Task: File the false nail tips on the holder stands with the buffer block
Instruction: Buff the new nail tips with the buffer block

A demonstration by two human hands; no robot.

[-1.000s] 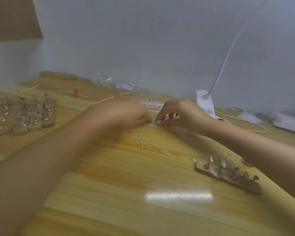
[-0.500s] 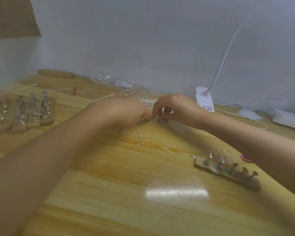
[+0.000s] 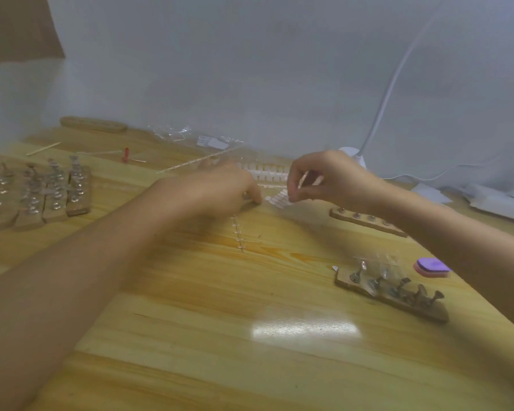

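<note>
Over the surface [image 3: 190,292] the right hand [image 3: 333,179] has lifted since a moment ago, its fingers [image 3: 293,191] pinched on one end of a pale strip [image 3: 279,200]. The left hand [image 3: 217,189] curls down at the other end; whether it grips, I can't tell. The stand [image 3: 392,295] with tips [image 3: 363,266] and the buffer [image 3: 432,266] sit near right, untouched. That forearm could knock them, or the strip could tear.

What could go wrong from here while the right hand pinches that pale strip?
The right hand pinches the pale strip by one end only; that grip could slip or tear it. The right forearm crosses right above the far holder stand, so pulling back may knock it. The buffer block lies close beside that forearm and could be swept aside.
</note>
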